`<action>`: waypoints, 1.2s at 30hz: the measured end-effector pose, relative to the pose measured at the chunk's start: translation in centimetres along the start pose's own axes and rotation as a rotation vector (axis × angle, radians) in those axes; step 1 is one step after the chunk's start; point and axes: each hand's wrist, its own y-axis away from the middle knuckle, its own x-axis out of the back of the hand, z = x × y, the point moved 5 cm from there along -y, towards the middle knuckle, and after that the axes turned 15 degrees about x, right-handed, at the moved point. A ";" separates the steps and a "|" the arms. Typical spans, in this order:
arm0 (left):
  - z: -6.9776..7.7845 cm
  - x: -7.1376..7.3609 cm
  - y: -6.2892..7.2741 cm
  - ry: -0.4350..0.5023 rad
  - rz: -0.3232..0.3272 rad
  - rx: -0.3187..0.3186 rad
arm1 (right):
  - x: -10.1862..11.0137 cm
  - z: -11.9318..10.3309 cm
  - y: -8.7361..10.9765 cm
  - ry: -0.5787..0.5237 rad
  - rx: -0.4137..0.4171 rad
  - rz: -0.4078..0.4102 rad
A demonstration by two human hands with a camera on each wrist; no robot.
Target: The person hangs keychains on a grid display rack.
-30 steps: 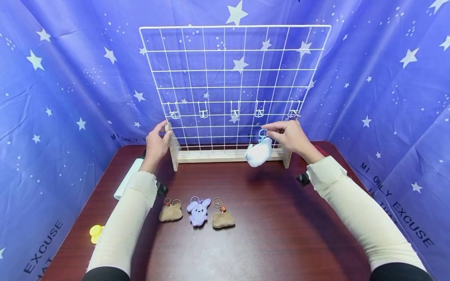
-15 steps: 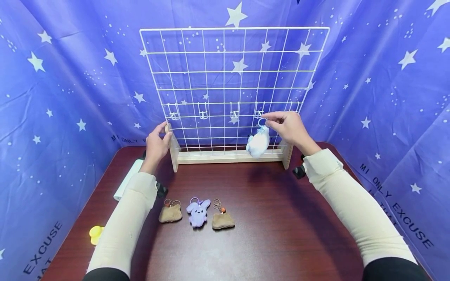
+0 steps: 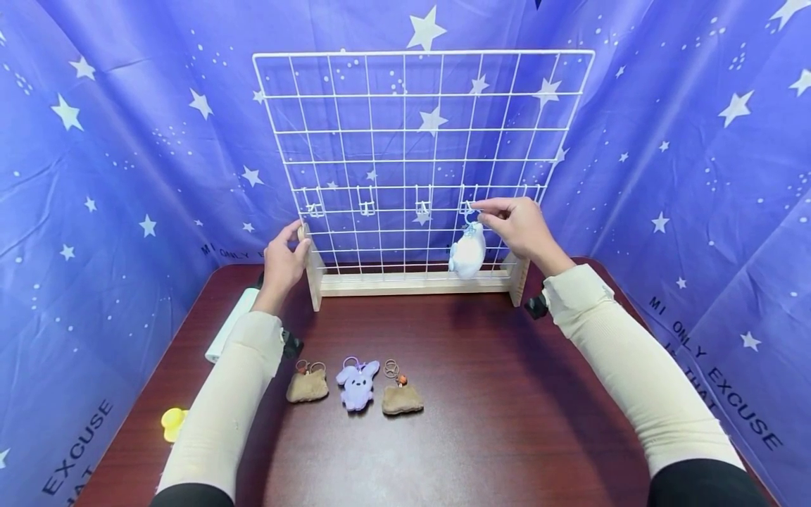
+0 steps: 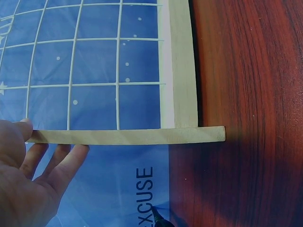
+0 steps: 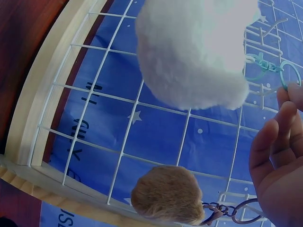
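My right hand pinches the light-blue ring of a white plush keychain between thumb and fingertips. The plush hangs in front of a white wire grid rack, its ring right at the fourth hook from the left. At the rack's left end, my left hand grips the wooden side post, thumb on one face and fingers on the other. The right wrist view shows a brown plush keychain hanging by its ring below my right hand; the head view hides it behind that hand.
On the dark red table lie a brown plush keychain, a purple bunny keychain and another brown one. Farther left are a white cylinder and a yellow toy. A starry blue curtain surrounds the table.
My right hand has risen with the white plush keychain, bringing its ring up from below the hook row to the fourth hook. The left hand stays on the side post.
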 end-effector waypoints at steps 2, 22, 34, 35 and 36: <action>0.0 0.0 0.0 -0.001 -0.001 -0.001 | -0.1 0.0 -0.1 -0.004 -0.001 -0.004; 0.0 0.0 -0.1 0.014 0.000 -0.005 | 0.0 0.6 0.5 0.012 -0.018 -0.013; 0.1 0.0 -0.1 0.013 0.004 -0.011 | -1.1 -0.1 2.4 -0.007 0.058 -0.015; 0.1 0.0 -0.1 0.014 0.003 -0.010 | -1.4 -0.1 2.5 -0.009 0.063 -0.020; 0.1 0.0 -0.1 0.016 0.001 -0.008 | -1.6 -0.1 2.7 -0.016 0.065 -0.027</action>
